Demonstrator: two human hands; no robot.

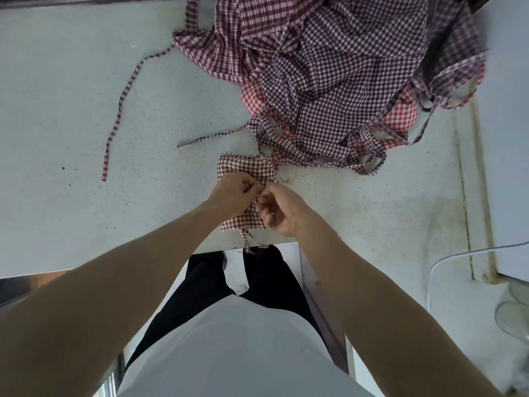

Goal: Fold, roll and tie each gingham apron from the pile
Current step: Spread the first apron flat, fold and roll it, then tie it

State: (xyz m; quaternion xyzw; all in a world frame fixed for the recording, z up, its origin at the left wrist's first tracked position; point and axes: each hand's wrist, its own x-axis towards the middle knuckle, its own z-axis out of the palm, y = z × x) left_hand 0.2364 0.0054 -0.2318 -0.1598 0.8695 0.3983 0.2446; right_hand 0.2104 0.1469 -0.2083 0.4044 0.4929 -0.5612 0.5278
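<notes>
A rolled brown-and-white gingham apron (243, 167) lies on the pale table (86, 110) near its front edge. My left hand (234, 190) and my right hand (279, 209) meet over its middle, each with fingers curled, pinching the apron's thin strap. A loose strap end (248, 243) hangs over the table edge below the roll. A pile of gingham aprons (343, 67) in maroon, purple and red lies heaped at the back right, its straps tangled toward the roll.
One long maroon strap (120, 110) trails from the pile across the left of the table. A raised white block (503, 138) borders the table's right side. A white cable (458, 256) and a clear object (512, 316) are at the lower right.
</notes>
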